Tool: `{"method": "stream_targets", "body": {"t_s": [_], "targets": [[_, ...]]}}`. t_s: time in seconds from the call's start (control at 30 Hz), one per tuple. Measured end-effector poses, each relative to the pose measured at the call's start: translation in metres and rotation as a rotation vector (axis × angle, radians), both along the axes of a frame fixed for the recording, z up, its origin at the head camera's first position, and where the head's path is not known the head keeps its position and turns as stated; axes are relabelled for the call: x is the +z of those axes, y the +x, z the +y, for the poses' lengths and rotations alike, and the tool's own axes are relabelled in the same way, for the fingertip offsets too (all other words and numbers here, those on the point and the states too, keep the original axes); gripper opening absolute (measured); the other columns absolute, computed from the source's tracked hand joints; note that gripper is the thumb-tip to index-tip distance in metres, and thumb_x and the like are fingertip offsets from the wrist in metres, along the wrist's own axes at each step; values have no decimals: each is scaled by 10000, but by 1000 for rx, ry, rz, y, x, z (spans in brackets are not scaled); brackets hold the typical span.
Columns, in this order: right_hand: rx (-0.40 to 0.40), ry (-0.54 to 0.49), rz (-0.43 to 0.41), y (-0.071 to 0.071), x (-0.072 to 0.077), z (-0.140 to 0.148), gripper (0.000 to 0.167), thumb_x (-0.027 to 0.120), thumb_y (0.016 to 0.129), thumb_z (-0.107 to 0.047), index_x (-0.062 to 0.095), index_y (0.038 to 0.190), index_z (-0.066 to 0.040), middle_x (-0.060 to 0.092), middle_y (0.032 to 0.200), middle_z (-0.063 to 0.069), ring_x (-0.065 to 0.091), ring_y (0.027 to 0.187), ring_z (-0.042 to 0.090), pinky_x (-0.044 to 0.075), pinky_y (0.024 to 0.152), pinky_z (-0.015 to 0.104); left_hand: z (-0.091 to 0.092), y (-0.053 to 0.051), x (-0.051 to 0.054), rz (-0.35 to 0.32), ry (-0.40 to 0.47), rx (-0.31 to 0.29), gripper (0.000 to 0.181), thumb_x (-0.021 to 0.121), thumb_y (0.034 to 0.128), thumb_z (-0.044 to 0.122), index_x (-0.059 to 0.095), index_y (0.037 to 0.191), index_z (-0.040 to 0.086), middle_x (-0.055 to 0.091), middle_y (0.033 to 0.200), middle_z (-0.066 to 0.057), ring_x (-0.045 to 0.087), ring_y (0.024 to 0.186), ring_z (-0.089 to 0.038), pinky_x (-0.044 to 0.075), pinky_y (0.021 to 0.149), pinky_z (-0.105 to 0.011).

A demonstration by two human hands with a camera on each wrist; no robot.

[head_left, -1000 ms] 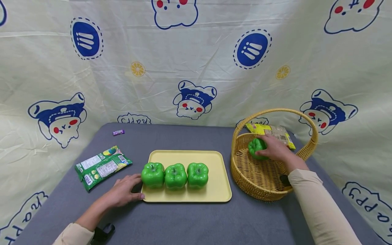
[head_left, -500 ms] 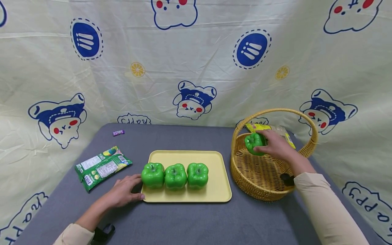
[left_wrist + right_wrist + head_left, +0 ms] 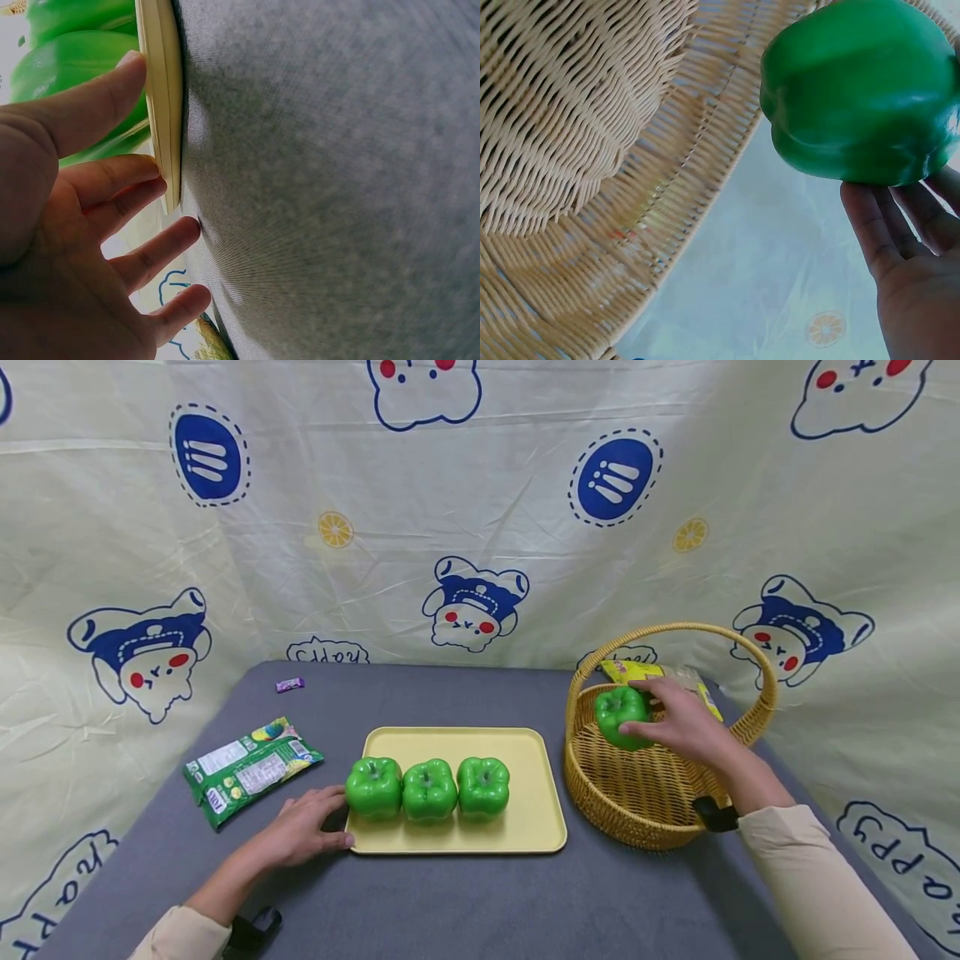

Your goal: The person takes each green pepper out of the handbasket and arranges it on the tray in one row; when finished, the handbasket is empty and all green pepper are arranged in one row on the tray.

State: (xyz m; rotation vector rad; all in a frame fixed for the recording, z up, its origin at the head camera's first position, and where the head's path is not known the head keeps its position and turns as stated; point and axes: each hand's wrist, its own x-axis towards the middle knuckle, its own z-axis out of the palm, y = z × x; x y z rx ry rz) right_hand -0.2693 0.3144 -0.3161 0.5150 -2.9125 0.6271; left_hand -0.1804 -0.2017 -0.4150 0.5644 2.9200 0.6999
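Note:
My right hand (image 3: 688, 725) grips a green bell pepper (image 3: 619, 717) between thumb and fingers, under the handle of the wicker basket (image 3: 603, 797). In the right wrist view, the bell pepper (image 3: 855, 90) is seen beside the woven basket wall (image 3: 660, 172), apart from its bottom. On the left, my other hand (image 3: 306, 831) touches the end of a pale yellow tray (image 3: 528, 822). The left wrist view has its thumb and fingers (image 3: 90, 105) fairly straight against the tray's rim (image 3: 159, 97). Three more green bell peppers (image 3: 430, 790) stand in a row on that tray.
A green snack packet (image 3: 253, 770) lies left of the tray, and a small purple wrapped candy (image 3: 289, 684) is farther back. Behind the basket lies a yellow packet (image 3: 633, 673), partly covered. The basket's tall handle (image 3: 678, 628) arches over its opening.
My right hand has lifted the bell pepper from inside the basket, up and slightly left, then barely moved it. My left hand and the tray stay where they were.

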Motion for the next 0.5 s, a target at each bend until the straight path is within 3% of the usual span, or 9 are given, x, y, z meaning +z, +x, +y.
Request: {"method": "stream_targets", "body": {"t_s": [0.5], "targets": [[91,-144,74,32,-1,-28,720,724,813,-372,427,1392,-64,524,1267,158,555,1094,336,469,862,512,1,0,1,-15,-6,4,637,732,783,352,545,1293,19,501,1368,-202,462,1230,-394,350,867,-502]]}}
